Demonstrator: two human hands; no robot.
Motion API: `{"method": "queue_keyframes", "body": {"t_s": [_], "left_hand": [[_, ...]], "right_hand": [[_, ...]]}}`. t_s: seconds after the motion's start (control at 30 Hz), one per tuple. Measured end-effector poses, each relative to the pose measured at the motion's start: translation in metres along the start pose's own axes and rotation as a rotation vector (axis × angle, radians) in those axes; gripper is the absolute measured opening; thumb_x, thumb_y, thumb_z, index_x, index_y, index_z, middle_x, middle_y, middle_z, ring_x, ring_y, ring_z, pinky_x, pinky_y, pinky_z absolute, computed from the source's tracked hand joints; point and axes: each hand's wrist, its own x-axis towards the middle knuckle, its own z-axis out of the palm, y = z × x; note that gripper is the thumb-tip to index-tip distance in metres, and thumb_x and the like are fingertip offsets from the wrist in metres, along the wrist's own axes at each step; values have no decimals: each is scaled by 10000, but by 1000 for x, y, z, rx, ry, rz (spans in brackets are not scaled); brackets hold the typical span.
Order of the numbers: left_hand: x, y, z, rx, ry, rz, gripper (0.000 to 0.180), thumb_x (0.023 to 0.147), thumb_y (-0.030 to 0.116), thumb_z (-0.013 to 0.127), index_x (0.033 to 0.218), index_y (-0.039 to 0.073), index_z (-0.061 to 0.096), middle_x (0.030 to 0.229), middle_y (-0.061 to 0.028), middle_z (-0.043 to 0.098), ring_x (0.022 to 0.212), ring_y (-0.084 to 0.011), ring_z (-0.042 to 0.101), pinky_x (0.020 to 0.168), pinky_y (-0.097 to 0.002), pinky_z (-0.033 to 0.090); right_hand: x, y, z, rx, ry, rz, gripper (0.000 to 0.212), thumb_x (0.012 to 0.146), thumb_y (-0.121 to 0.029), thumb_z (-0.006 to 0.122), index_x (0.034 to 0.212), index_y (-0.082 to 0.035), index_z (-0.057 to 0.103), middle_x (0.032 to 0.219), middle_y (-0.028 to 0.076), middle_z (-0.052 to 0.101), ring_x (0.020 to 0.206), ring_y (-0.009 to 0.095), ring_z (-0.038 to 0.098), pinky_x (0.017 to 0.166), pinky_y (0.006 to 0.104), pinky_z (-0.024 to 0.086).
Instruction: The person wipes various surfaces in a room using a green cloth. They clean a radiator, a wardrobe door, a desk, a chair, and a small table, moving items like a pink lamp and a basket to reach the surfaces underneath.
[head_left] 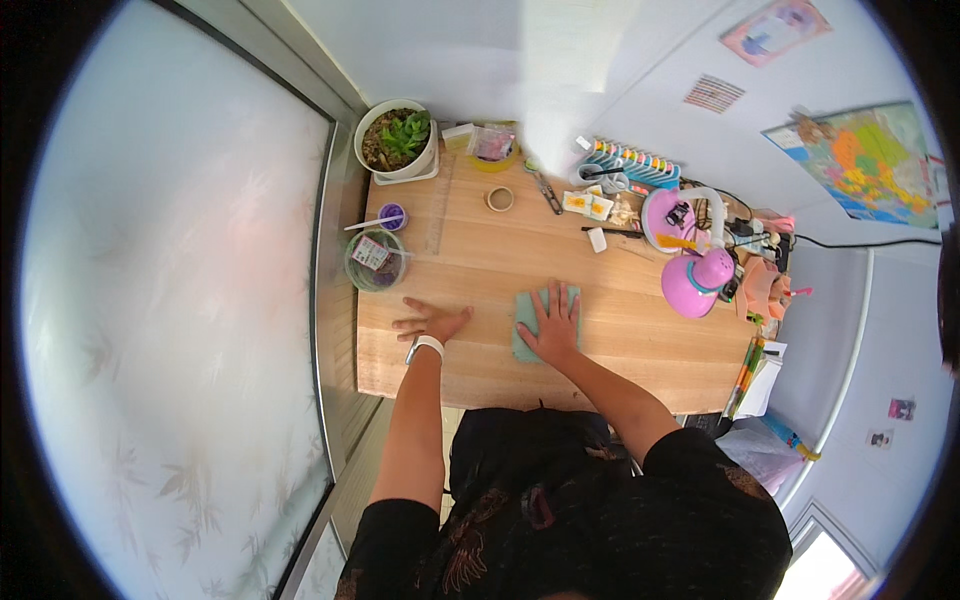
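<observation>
A pale green cloth (524, 306) lies flat on the wooden desk (470, 270), close to its front edge. My right hand (556, 325) presses on it from above, fingers stretched and spread, covering much of it. To its left, my left hand (436, 322) rests on the bare wood with the fingers apart; a white-banded watch (426, 345) is on that wrist. Just beyond the left hand stands a round clear tub (390, 272) with a label on its top. Behind that tub is a small cup of purple stuff (393, 216) with a white stick across it.
A potted plant (395, 140) fills the far left corner. A tape roll (499, 199) and a box cutter (548, 192) lie mid-desk toward the back. Right of the cloth, a pink-purple lamp (690, 288) leans over the desk. A frosted glass panel (200, 300) borders the left side.
</observation>
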Motion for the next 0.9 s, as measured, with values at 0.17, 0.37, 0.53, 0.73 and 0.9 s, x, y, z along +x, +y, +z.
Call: {"method": "queue_keyframes", "body": {"t_s": [0.17,0.37,0.53,0.73,0.9], "left_hand": [[-1,8,0,43,-11,-39,1525,561,629,826,1438,178,-337,1423,-382,-343,1331,-609,-237,1043,-747,81],[-2,6,-2,55,-14,-25,1521,563,649,811,1441,159,-330,1432,-395,-312,1338,-616,-205,1037,-750,87],[-4,6,-3,101,-16,-9,1509,578,713,762,1434,139,-340,1447,-409,-266,1340,-639,-148,1059,-724,60],[-2,-1,-8,99,-46,70,1482,595,692,762,1446,145,-321,1437,-418,-271,1331,-650,-147,1056,-729,86],[5,-1,-4,65,-31,38,1477,590,680,772,1454,168,-311,1431,-404,-305,1327,-646,-173,1045,-742,82]], "right_hand": [[57,-17,-5,69,70,-58,762,891,-571,511,1493,-142,324,1572,215,148,1455,403,110,1118,638,62],[80,-23,1,61,154,-217,882,818,-578,614,1501,-123,291,1576,199,157,1457,375,137,1120,629,78],[28,-16,-13,56,-169,-206,1080,672,-612,723,1511,-117,257,1597,171,100,1475,336,94,1132,622,53],[-59,10,1,-49,-242,-242,1034,649,-445,802,1492,-112,303,1593,161,131,1472,323,125,1136,605,86],[-52,19,6,72,-46,-194,793,723,-165,762,1416,-113,380,1462,192,390,1346,359,382,1068,515,331]]}}
